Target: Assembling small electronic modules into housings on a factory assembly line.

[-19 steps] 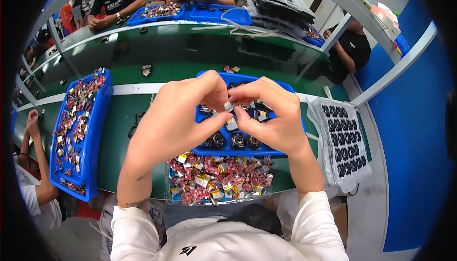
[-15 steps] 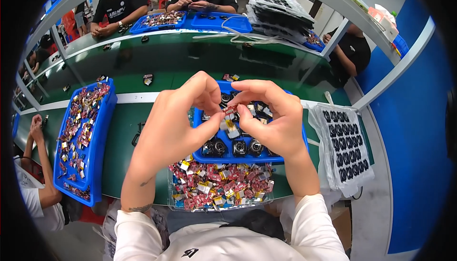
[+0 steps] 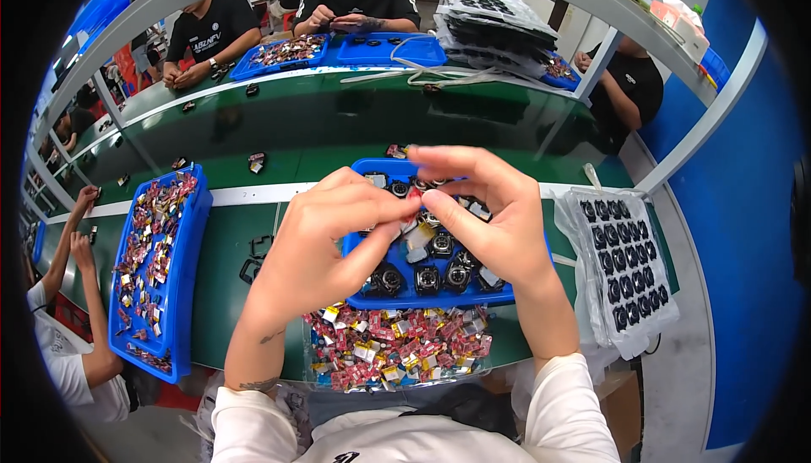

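Note:
Over a blue tray [image 3: 439,301], my left hand [image 3: 325,239] and my right hand [image 3: 498,222] meet fingertip to fingertip. Pinched between them is a small red circuit board [image 3: 413,195], mostly covered by the fingers. A silver battery pack [image 3: 417,243] with yellowish tape hangs just under the fingertips and seems joined to the board. My right index finger is stretched above the pinch, with the thumb against the board. Black round-faced watch cases [image 3: 427,278] and silver pieces lie in the tray below. A clear bin [image 3: 314,378] heaped with red boards and batteries stands nearest my body.
Left stands a blue tray [image 3: 201,231] of similar boards, beside black frames [image 3: 258,252]. A white moulded tray [image 3: 598,311] of black parts lies right. A green conveyor [image 3: 329,129] runs beyond, under a grey metal frame [image 3: 718,117]. Co-workers sit across and at left.
My left fingers have closed further over the circuit board, which showed more plainly before. My right fingers have straightened somewhat. The whole view has shifted slightly.

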A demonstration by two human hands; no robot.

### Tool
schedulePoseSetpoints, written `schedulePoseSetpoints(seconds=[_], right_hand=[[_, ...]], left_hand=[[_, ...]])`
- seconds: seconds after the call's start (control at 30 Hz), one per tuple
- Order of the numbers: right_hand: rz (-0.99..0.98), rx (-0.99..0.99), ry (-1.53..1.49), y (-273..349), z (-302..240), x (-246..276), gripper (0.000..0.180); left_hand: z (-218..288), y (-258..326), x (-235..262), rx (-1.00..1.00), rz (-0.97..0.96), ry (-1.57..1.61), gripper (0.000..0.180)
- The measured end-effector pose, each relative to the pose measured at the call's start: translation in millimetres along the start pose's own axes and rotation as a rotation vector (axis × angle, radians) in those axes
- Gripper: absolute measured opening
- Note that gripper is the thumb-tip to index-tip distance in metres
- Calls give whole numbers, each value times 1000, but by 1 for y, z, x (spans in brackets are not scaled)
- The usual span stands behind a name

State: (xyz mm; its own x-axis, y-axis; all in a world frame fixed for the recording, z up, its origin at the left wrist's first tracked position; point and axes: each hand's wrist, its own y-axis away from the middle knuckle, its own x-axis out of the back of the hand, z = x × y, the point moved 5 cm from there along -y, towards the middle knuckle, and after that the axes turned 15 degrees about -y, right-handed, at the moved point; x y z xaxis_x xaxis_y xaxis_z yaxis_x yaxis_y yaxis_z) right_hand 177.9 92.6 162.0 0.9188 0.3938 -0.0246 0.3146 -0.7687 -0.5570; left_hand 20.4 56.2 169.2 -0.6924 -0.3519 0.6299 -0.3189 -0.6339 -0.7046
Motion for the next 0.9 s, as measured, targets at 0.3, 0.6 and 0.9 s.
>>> schedulePoseSetpoints(seconds=[0.3, 0.6, 0.9], right_hand=[[-118, 88, 321, 4, -7, -8, 15], [-72, 10, 147, 4, 5, -2, 11], [-119, -262, -478, 5, 17, 0, 13]], left_hand=[[-3, 0, 5, 35, 180, -325, 17], [-9, 2, -1, 87, 115, -120, 13], [-18, 9, -14, 463, -209, 662, 10]])
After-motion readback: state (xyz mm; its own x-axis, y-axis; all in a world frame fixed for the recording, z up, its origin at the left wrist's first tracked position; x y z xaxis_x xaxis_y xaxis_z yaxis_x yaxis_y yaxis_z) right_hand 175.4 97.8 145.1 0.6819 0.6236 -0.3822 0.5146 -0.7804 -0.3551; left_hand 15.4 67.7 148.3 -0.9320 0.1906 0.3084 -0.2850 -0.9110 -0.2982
